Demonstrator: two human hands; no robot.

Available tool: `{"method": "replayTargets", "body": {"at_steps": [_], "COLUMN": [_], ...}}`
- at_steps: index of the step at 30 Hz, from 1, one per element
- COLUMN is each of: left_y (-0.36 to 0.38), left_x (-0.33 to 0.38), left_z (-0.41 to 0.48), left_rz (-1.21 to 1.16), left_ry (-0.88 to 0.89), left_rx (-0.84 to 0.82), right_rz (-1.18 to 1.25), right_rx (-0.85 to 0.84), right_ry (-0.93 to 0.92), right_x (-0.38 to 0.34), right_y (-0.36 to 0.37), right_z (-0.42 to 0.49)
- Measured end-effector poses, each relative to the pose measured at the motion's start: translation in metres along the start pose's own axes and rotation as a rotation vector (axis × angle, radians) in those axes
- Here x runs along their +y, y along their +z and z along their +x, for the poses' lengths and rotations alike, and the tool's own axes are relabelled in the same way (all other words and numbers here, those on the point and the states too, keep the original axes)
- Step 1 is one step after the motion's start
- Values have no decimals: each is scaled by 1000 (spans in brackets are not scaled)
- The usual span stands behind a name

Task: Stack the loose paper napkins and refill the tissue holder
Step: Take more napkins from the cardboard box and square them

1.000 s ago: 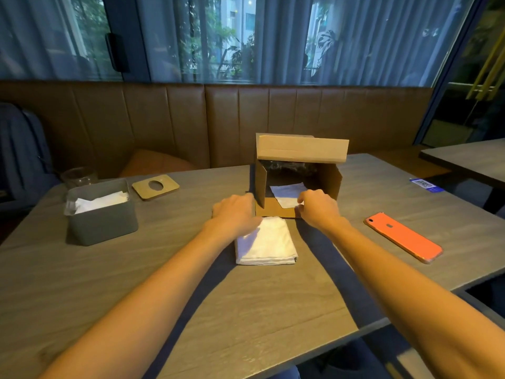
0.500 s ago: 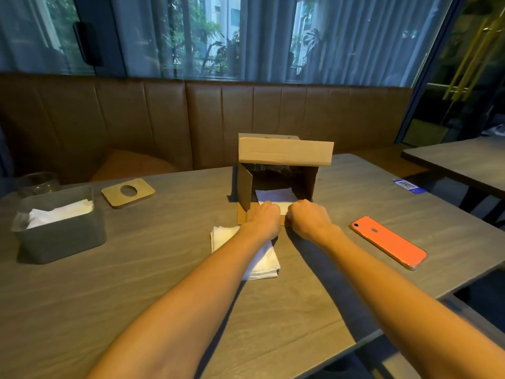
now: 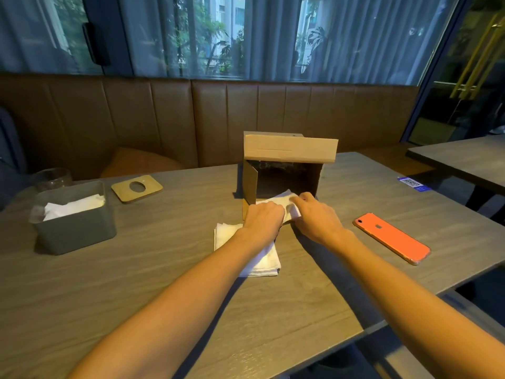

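A cardboard box [image 3: 289, 151] lies on its side at the table's middle, its mouth facing me. A white napkin [image 3: 284, 201] sticks out of that mouth, and both my left hand [image 3: 262, 218] and my right hand [image 3: 314, 214] grip it at the box's front edge. Under my left wrist lies a stack of folded white napkins [image 3: 259, 262] on the table. At far left stands the grey tissue holder [image 3: 76, 228], lid off, with white napkins inside. Its wooden lid [image 3: 136, 188] with a round hole lies behind it.
An orange phone [image 3: 392, 237] lies to the right of my right arm. A glass [image 3: 52, 177] stands behind the holder. A blue card [image 3: 414, 183] sits at the far right edge. A brown bench runs behind the table; another table is at right.
My left hand has left the stack and moved right to the box mouth. Both hands have taken hold of the napkin there and drawn it partly out.
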State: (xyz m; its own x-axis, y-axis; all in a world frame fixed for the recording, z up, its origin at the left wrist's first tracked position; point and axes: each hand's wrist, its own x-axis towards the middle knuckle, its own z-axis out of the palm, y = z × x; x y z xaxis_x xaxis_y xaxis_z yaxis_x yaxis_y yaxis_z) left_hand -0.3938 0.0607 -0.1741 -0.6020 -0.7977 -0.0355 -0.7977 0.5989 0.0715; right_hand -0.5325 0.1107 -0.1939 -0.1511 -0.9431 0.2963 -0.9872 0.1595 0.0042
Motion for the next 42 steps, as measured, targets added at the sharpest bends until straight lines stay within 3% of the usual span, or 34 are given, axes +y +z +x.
{"method": "replayTargets", "body": {"at_steps": [2, 4, 8, 15, 19, 25, 35, 42], "left_y": [0, 3, -4, -53, -67, -25, 19, 11], "left_x": [-2, -8, -26, -59, -78, -102, -108, -109], "left_z": [-5, -17, -31, -53, -71, -83, -95, -94], "left_rz": [-14, -37, -371, -877, -1062, -897, -316, -411], "left_ry": [41, 138, 156, 129, 34, -42, -88, -182], "left_rx": [32, 206, 424, 553, 493, 345, 247, 223], "right_rz": [-71, -80, 93, 506, 700, 660, 354, 226], "right_rx": [-16, 6, 146, 343, 305, 118, -9, -70], "right_ry": [-43, -78, -105, -44, -10, 50, 145, 224], "right_x": [0, -1, -4, -24, -44, -73, -99, -101], "right_y": [-5, -10, -30, -91, -101, -57, -11, -11], "right_z": [-2, -9, -20, -15, -13, -29, -43, -42]}}
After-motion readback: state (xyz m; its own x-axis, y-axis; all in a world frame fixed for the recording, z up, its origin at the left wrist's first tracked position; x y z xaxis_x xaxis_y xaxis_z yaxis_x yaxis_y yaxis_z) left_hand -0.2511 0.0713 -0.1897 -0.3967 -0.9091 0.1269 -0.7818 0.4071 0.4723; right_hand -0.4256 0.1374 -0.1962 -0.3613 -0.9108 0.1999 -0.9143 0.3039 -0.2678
